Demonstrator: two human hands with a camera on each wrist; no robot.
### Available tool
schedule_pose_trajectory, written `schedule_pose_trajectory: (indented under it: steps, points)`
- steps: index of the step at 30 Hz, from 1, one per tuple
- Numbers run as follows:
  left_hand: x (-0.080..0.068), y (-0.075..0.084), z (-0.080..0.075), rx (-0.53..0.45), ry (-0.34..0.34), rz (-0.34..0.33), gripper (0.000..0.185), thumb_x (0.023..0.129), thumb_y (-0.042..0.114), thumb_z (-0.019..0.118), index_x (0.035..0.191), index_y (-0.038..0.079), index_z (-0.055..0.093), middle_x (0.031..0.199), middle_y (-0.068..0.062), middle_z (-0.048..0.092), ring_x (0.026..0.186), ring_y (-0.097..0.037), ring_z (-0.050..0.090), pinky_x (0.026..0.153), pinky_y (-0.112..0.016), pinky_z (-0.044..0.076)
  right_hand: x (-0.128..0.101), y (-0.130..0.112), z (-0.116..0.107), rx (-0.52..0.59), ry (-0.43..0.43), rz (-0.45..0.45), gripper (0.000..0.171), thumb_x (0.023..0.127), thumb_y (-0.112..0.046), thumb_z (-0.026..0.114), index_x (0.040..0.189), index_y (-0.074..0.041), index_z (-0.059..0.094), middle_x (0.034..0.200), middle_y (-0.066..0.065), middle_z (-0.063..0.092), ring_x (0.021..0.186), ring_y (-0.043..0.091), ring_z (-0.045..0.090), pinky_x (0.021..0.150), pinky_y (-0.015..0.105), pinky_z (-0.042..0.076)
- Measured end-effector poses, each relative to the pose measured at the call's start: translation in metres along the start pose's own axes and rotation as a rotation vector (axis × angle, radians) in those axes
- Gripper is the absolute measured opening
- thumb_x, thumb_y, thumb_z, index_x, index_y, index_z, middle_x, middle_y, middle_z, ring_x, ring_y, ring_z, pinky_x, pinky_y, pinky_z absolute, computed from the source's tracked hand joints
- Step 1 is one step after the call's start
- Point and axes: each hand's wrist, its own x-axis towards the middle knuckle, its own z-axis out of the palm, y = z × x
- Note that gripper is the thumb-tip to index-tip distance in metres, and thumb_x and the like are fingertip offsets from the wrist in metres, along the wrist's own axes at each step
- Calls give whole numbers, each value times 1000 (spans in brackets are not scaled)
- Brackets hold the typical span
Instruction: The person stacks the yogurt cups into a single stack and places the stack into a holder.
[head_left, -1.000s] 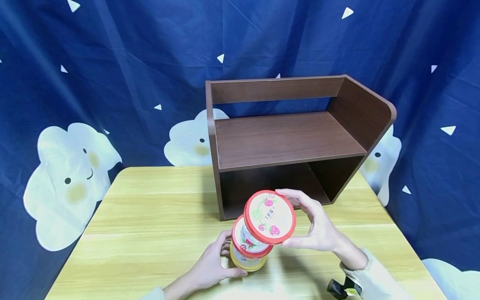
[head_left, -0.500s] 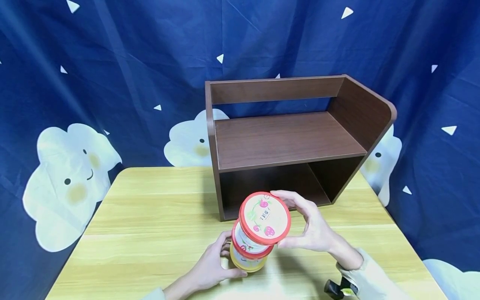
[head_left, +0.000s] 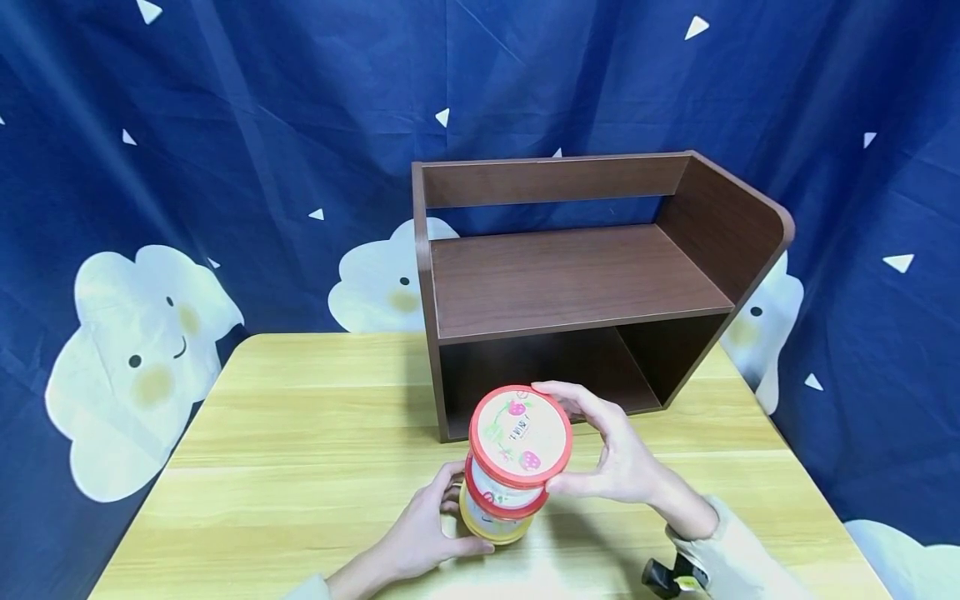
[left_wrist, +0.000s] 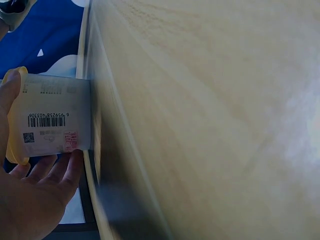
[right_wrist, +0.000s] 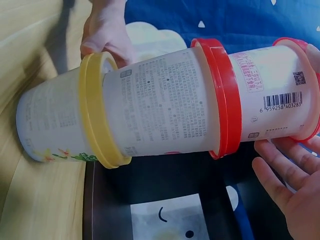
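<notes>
Three printed paper cups with lids stand in a stack on the table. The bottom cup [right_wrist: 52,115] has a yellow lid, the middle cup [right_wrist: 160,107] a red one. On top is a cup [head_left: 521,437] with a red lid showing strawberries. My right hand [head_left: 618,467] grips that top cup from the right, thumb and fingers at its lid; its base meets the middle cup's lid in the right wrist view. From the left, my left hand [head_left: 416,533] holds the bottom cup, thumb in front and fingers behind. The left wrist view shows that cup's barcode side.
A dark brown two-tier shelf [head_left: 581,279] stands right behind the stack, its lower opening facing the hands. The light wooden table [head_left: 300,450] spreads to the left. A blue curtain [head_left: 225,125] with clouds hangs behind.
My right hand has moved left and slightly down with the top cup, bringing it over the middle cup. My left hand has stayed at the bottom cup.
</notes>
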Motion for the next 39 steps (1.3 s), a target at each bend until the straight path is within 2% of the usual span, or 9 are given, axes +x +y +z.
schedule_pose_trajectory:
  steps: [7,21,25,29,35,39]
  points:
    - [0,2,0,-12,-6,-19,86,69,44,86,138,31,36,130,11,57,111,-7,60,90,-23,54,1,-2,3,5,3,37,90,64,-21,89,140,-4,44,129,8,61,109,14,61,90,31,55]
    - [-1,1,0,7,-3,-6,86,68,45,85,138,32,36,129,11,58,111,-6,60,91,-23,54,1,-1,4,2,8,8,91,66,-27,89,140,-1,43,130,10,61,110,14,62,91,30,55]
    - [-1,1,0,6,-6,1,86,69,45,85,138,31,36,129,9,58,111,-7,60,91,-23,54,0,-2,2,-29,-15,28,100,64,-30,90,144,-2,38,131,8,60,113,13,59,94,27,53]
    - [-1,2,-1,-10,-12,-21,85,69,44,85,137,32,36,129,10,57,111,-7,60,91,-23,54,-2,-2,-1,-47,-27,37,108,61,-30,91,147,-2,33,130,6,59,115,13,56,95,25,51]
    - [-1,3,-1,-8,-10,-28,85,69,44,85,138,31,36,130,10,57,111,-7,60,92,-23,54,-9,1,-4,-25,0,15,104,63,-27,91,145,3,35,133,10,57,119,14,56,95,22,50]
    - [0,2,-1,2,-8,-9,85,70,44,85,138,30,36,130,7,58,111,-8,60,91,-23,54,-18,7,-6,-14,8,-3,101,65,-26,89,143,7,35,134,12,56,120,15,56,96,23,50]
